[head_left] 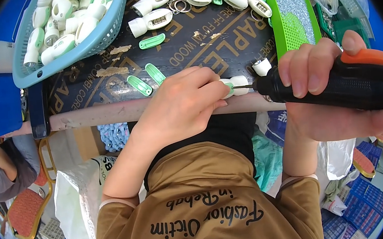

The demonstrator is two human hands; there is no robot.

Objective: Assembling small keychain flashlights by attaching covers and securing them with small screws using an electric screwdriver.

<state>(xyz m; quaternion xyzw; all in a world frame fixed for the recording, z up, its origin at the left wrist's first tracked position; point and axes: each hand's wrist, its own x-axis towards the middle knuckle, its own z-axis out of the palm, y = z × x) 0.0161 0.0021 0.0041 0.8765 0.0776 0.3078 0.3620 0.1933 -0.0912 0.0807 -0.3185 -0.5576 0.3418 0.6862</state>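
left hand (177, 97) grip pinched on white-and-green mini flashlight body (238, 84), near front edge of bench (88, 90), right hand (307, 73) grip wrapped round black-orange electric screwdriver (346, 85), bit (245, 87) at green panel (230, 89)

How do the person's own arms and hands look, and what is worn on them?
The left hand and right hand wear no gloves. Both forearms are bare, without visible watch or bracelet. The left sleeve and right sleeve are short and brown, with thin pale edging.
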